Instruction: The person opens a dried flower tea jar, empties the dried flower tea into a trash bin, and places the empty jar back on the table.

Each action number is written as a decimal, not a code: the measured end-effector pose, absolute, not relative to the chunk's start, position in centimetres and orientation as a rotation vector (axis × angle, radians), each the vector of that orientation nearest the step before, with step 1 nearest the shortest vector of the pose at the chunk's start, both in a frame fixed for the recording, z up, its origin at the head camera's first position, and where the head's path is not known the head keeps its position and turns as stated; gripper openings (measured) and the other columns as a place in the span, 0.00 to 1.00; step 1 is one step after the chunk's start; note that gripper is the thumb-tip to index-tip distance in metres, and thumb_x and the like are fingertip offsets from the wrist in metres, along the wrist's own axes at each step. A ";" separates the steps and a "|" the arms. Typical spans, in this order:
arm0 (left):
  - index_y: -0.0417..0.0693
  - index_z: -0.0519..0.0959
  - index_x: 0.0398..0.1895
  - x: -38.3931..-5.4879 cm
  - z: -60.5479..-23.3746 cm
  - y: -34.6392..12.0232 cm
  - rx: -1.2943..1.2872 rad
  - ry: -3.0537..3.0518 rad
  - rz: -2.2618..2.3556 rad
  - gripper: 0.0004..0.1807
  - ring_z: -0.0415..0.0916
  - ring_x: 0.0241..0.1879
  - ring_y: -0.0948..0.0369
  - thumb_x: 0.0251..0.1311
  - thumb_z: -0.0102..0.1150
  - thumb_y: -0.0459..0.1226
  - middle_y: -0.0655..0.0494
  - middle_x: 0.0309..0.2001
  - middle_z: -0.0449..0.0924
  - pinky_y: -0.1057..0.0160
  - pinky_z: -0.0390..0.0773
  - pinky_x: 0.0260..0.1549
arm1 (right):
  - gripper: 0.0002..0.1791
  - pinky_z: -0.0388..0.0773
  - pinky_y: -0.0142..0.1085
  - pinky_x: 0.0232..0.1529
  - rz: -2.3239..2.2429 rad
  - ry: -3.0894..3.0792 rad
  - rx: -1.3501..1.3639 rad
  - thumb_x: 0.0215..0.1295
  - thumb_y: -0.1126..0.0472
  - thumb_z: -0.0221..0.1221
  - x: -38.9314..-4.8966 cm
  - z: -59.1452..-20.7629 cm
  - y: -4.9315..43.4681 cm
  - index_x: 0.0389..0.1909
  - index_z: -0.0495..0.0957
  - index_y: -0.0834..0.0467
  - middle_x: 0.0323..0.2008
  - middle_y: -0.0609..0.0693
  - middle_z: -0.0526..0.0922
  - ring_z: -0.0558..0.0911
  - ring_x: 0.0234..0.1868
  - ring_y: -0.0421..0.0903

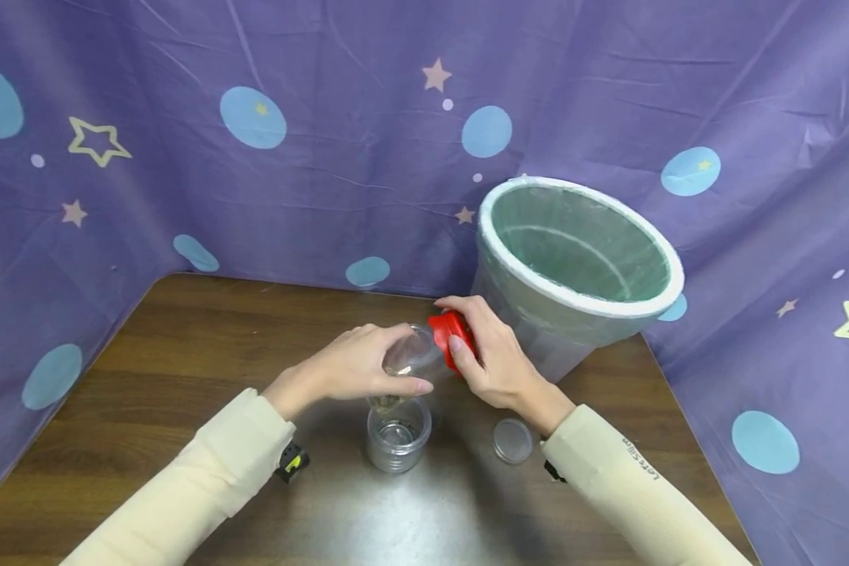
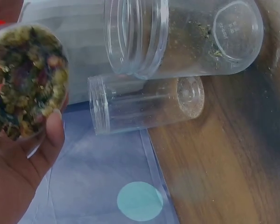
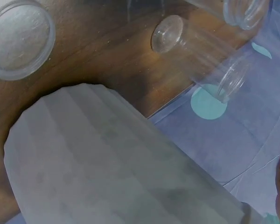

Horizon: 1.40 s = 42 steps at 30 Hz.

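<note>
In the head view my left hand [image 1: 364, 365] grips a clear plastic container [image 1: 424, 354], tilted over an open clear jar [image 1: 398, 452] standing on the table. Dried yellow-green flower bits with reddish pieces [image 2: 30, 81] fill the end of the held container seen in the left wrist view. My right hand [image 1: 491, 350] grips a red plastic piece [image 1: 449, 338] at the container's other end. A few green crumbs [image 2: 216, 52] lie inside the open jar. Just behind that jar stands a second, slimmer clear jar [image 2: 144, 102].
A round clear lid [image 1: 512, 440] lies on the wooden table [image 1: 205, 354] to the right of the open jar. Behind my right hand rises a tall white bin [image 1: 538, 338] with a green lining. A purple patterned cloth [image 1: 368, 196] hangs around the table.
</note>
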State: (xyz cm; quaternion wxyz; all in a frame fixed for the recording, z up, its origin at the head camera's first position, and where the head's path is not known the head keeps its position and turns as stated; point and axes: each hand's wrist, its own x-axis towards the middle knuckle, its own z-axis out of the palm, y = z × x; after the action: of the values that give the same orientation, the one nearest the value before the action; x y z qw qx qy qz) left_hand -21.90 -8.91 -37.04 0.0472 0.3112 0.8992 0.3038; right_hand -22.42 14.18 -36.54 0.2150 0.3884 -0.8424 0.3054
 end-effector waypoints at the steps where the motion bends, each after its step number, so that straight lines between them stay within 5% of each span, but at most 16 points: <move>1: 0.60 0.75 0.50 -21.8 -37.1 -8.9 0.930 2.774 0.904 0.29 0.75 0.26 0.67 0.50 0.64 0.65 0.68 0.26 0.78 0.65 0.74 0.28 | 0.33 0.79 0.42 0.45 0.866 -2.367 1.054 0.74 0.36 0.35 -22.4 -36.5 14.2 0.61 0.70 0.57 0.50 0.53 0.78 0.78 0.45 0.46; 7: 0.60 0.74 0.52 -21.6 -37.3 -8.7 0.900 2.930 0.786 0.33 0.74 0.28 0.67 0.48 0.63 0.67 0.70 0.30 0.78 0.65 0.74 0.27 | 0.26 0.79 0.38 0.41 1.000 -2.635 0.784 0.73 0.41 0.44 -22.2 -35.5 14.1 0.60 0.72 0.53 0.41 0.51 0.83 0.82 0.35 0.43; 14: 0.57 0.74 0.55 -21.7 -37.4 -8.7 0.922 3.060 0.705 0.37 0.77 0.32 0.65 0.46 0.64 0.67 0.66 0.37 0.82 0.62 0.77 0.29 | 0.36 0.78 0.38 0.25 1.137 -3.018 0.295 0.66 0.24 0.39 -22.2 -34.0 13.1 0.56 0.71 0.46 0.28 0.51 0.83 0.82 0.16 0.48; 21: 0.57 0.72 0.61 -21.6 -37.6 -8.7 0.939 3.139 0.583 0.42 0.82 0.34 0.59 0.45 0.64 0.68 0.59 0.40 0.85 0.56 0.79 0.28 | 0.37 0.78 0.42 0.37 0.778 -3.002 0.298 0.69 0.28 0.38 -22.2 -34.2 12.2 0.47 0.82 0.52 0.29 0.48 0.85 0.83 0.35 0.50; 29: 0.58 0.73 0.60 -21.6 -37.5 -8.9 0.970 3.179 0.557 0.42 0.80 0.27 0.57 0.41 0.68 0.66 0.57 0.34 0.84 0.58 0.75 0.22 | 0.31 0.77 0.35 0.26 1.027 -3.050 0.432 0.72 0.34 0.42 -21.9 -34.1 12.5 0.54 0.76 0.55 0.27 0.49 0.84 0.81 0.18 0.41; 36: 0.58 0.73 0.61 -21.7 -37.4 -9.0 0.908 3.152 0.581 0.43 0.81 0.29 0.56 0.41 0.69 0.65 0.56 0.36 0.85 0.57 0.77 0.24 | 0.25 0.79 0.42 0.51 0.980 -2.978 0.666 0.75 0.43 0.46 -22.0 -34.2 13.1 0.64 0.70 0.52 0.47 0.50 0.84 0.83 0.46 0.45; 42: 0.59 0.73 0.61 -21.6 -37.4 -8.8 0.868 3.141 0.591 0.42 0.81 0.31 0.57 0.43 0.68 0.65 0.58 0.36 0.84 0.57 0.77 0.25 | 0.26 0.78 0.44 0.53 1.096 -2.951 0.660 0.74 0.42 0.47 -22.1 -34.1 13.3 0.68 0.67 0.45 0.53 0.50 0.83 0.83 0.49 0.45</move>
State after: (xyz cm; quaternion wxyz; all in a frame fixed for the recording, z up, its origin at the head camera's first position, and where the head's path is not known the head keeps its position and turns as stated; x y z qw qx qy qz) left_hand -21.63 -8.82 -37.35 -0.0851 0.2612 0.9449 0.1779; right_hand -22.08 13.28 -34.08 -0.0372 0.2051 -0.9169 0.3404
